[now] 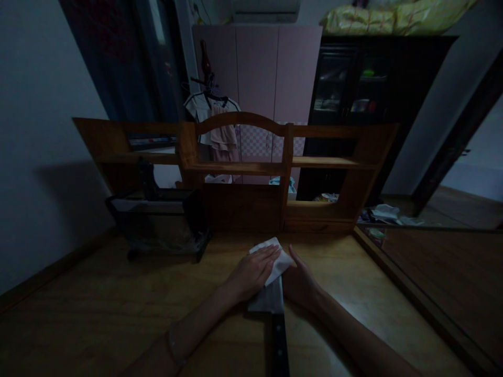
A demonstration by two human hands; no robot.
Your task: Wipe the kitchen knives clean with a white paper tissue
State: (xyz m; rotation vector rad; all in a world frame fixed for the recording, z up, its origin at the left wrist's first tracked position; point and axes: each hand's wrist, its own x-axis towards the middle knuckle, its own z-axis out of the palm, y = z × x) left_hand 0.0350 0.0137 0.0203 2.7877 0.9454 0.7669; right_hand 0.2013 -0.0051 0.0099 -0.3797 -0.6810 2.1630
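Nearest to you, a dark knife handle (280, 340) points back toward your body, and the knife's long axis runs almost straight away from you across the wooden desk (118, 303). Its broad pale blade (268, 302) lies flat just beyond the handle, between your two forearms. Your left hand (253, 272) rests over the far part of the blade, palm down and fingers stretched out flat, not curled, pressing on a white tissue (275, 251) that covers the blade's far end and sticks out past your fingertips. Your right hand (302, 285) sits just beside the blade on its right edge, thumb raised toward the tissue; its fingers are hidden in the dim light, so you cannot tell whether it grips anything. The left hand is the one on top of the tissue, and the right only flanks it. Further back on the left stands a black wire rack (157, 222). Behind it, a wooden shelf unit (243, 167) with an arched top spans the desk. Beyond that are clothes on a hanger (218, 131), a pink wardrobe (275, 68) and a dark cabinet (353, 89).
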